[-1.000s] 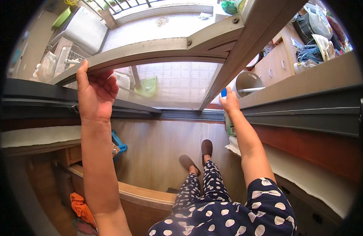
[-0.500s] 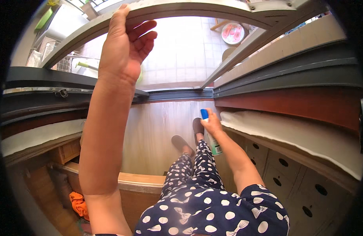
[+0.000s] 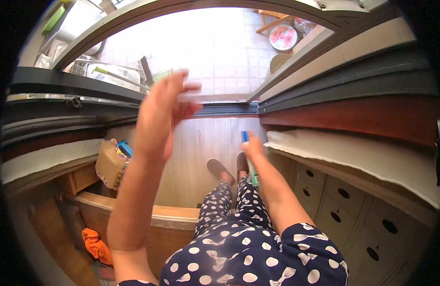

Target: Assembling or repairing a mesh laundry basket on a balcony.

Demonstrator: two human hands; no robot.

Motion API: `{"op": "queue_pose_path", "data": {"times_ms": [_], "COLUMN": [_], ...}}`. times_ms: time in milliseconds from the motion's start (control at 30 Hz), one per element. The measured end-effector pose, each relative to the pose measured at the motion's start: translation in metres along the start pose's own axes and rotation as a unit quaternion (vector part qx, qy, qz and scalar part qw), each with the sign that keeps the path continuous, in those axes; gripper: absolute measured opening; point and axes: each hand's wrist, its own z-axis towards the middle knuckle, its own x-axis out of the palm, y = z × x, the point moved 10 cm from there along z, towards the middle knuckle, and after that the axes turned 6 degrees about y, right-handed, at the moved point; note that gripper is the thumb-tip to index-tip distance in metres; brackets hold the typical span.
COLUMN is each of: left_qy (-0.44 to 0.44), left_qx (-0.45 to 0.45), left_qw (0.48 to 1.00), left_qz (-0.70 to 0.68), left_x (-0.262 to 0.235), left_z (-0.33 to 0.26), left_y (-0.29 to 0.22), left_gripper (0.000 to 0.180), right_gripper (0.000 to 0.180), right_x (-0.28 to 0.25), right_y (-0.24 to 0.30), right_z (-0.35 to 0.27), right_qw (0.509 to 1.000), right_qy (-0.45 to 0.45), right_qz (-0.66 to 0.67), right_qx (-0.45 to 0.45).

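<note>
My left hand (image 3: 160, 117) is raised in front of the doorway, blurred by motion. Its fingers are apart and hold nothing. Beyond it stands the pale metal door frame (image 3: 148, 12), which the hand does not touch. Lower down on the right, my right hand (image 3: 253, 147) is wrapped around the upper part of a blue-topped bottle (image 3: 255, 178). The bottle's white and green body hangs beside my leg, partly hidden behind my wrist and forearm.
A dark door track (image 3: 225, 109) crosses the threshold. Drawers under a white-covered top (image 3: 344, 157) line the right side. At left are a woven bag (image 3: 110, 162), a wooden ledge (image 3: 174, 212) and orange cloth (image 3: 97, 245). Outside sits a round white basin (image 3: 283, 37).
My left hand has come off the top of the door frame and moved down towards me. The right hand keeps hold of the bottle, almost in the same place. The woven bag has come into view.
</note>
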Motion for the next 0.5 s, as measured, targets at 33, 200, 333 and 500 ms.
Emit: {"op": "queue_pose_path", "data": {"times_ms": [33, 200, 333, 500], "left_qy": [-0.027, -0.2, -0.237, -0.191], "left_qx": [-0.026, -0.229, -0.332, -0.418], "left_qw": [0.999, 0.951, 0.91, 0.887], "left_qz": [0.007, -0.05, -0.073, -0.04], "left_x": [-0.019, -0.105, -0.118, -0.099], "left_z": [-0.025, -0.168, -0.27, -0.33], "left_y": [0.025, 0.194, 0.291, 0.337], "left_gripper": [0.043, 0.033, 0.028, 0.027], "right_gripper": [0.059, 0.06, 0.056, 0.056], "right_x": [-0.014, -0.048, -0.031, 0.048], "right_y": [-0.021, -0.088, -0.064, 0.03], "right_z": [-0.003, -0.032, -0.047, -0.1], "right_qw": [1.0, 0.996, 0.998, 0.91], "right_qy": [-0.014, -0.063, 0.024, 0.251], "right_qz": [0.01, 0.038, -0.043, -0.148], "right_qx": [0.021, 0.05, -0.039, -0.295]}}
